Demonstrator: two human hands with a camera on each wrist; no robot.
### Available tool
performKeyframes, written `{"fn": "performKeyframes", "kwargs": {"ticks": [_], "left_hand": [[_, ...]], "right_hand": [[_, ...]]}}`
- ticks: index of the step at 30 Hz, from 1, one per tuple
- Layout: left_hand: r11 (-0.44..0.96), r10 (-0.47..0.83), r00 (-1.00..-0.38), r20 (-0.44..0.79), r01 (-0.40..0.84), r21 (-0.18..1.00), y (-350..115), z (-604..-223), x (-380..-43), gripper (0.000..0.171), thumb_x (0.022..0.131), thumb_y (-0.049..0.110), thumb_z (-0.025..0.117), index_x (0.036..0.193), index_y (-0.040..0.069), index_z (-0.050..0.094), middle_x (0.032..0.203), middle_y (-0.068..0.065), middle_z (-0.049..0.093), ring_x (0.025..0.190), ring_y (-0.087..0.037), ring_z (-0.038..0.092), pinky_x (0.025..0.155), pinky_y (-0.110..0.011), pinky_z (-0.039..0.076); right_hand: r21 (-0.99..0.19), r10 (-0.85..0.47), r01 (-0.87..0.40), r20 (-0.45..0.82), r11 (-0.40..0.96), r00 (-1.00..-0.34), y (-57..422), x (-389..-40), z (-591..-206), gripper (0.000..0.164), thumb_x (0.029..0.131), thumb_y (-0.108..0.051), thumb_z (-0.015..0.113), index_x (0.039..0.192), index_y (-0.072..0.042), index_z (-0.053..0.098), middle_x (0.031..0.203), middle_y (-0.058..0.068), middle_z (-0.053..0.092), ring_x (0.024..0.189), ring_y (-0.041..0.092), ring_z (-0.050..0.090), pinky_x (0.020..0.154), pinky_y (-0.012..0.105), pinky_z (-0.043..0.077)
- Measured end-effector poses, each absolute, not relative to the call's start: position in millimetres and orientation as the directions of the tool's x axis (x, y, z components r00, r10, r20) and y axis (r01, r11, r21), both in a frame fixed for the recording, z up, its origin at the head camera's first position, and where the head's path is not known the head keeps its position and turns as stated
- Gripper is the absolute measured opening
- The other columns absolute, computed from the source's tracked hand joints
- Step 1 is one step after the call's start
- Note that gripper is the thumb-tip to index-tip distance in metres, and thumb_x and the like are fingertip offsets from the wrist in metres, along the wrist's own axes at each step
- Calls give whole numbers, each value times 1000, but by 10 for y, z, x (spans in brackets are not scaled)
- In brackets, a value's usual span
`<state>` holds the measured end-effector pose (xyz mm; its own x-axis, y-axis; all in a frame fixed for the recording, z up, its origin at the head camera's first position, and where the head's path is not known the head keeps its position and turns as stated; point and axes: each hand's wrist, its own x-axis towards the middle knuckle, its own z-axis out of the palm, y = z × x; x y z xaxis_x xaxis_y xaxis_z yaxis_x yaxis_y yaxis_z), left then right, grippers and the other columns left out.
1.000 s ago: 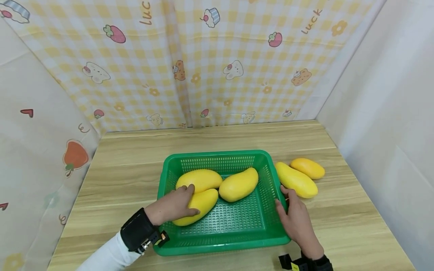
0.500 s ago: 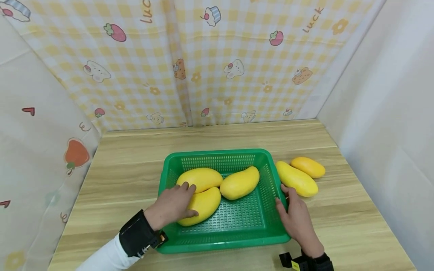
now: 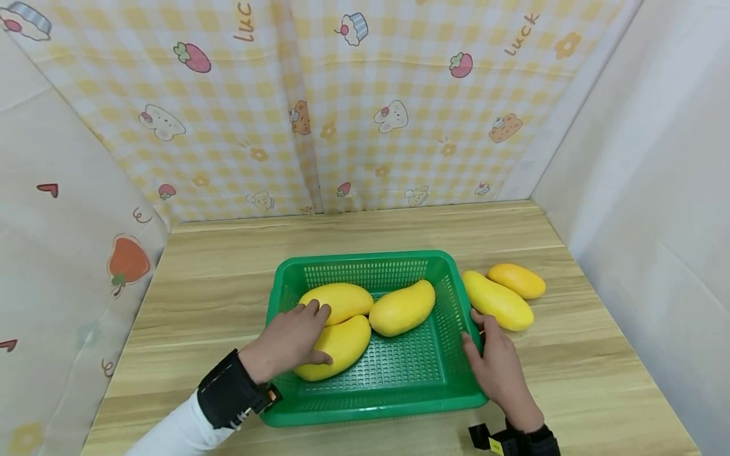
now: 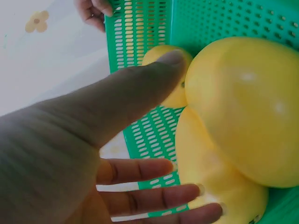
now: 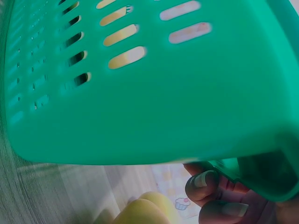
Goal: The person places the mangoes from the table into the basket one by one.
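Observation:
A green plastic basket [image 3: 371,415] stands on the table with three yellow mangoes in it. My left hand [image 3: 291,339] reaches over the basket's left side, fingers spread above the far-left mango [image 3: 348,297] and the near-left mango [image 3: 348,348]. In the left wrist view, thumb and straight fingers lie apart beside the large mango [image 4: 247,112], not wrapped round it. The third mango [image 3: 402,309] lies to the right of these two. My right hand [image 3: 499,370] grips the basket's right rim; the right wrist view has its fingers [image 5: 205,182] curled under that rim.
Two more mangoes lie on the table just outside the basket's right wall, a longer one [image 3: 499,301] and a smaller orange-yellow one [image 3: 518,280]. A checked curtain [image 3: 353,114] closes off the back of the wooden table [image 3: 228,253], with pale cloth at both sides.
The near-left mango has shifted slightly right in the basket. My left hand has drawn back a little to the left. The right hand keeps its hold on the rim.

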<state>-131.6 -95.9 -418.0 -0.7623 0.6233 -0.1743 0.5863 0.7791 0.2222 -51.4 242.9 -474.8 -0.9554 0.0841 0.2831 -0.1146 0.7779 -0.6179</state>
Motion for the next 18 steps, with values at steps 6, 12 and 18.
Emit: {"fn": "performKeyframes", "kwargs": {"ticks": [6, 12, 18], "left_hand": [[782, 607, -783, -137, 559, 274, -1010, -4128, -1374, 62, 72, 42, 83, 111, 2, 56, 86, -5, 46, 67, -17, 43, 53, -29, 40], [773, 609, -787, -99, 560, 298, -1075, -4115, -1393, 60, 74, 39, 81, 114, 1, 57, 86, -4, 47, 66, -14, 42, 53, -26, 38], [772, 576, -817, 16, 550, 317, -1180, -4085, -1404, 50, 81, 34, 76, 114, 1, 58, 94, -7, 56, 67, -12, 49, 54, -24, 43]], "right_hand": [[-622, 88, -109, 278, 775, -956, 2440, -511, -4750, 37, 89, 0, 63, 123, 7, 49, 103, 17, 62, 73, 17, 53, 55, 26, 46], [-627, 90, -107, 274, 772, -958, 2447, -522, -4752, 37, 90, -1, 63, 124, 6, 49, 102, 15, 62, 73, 17, 53, 55, 26, 46], [-636, 88, -104, 263, 765, -961, 2461, -517, -4751, 38, 90, -1, 63, 125, 6, 49, 100, 14, 62, 72, 17, 53, 54, 25, 46]]}}
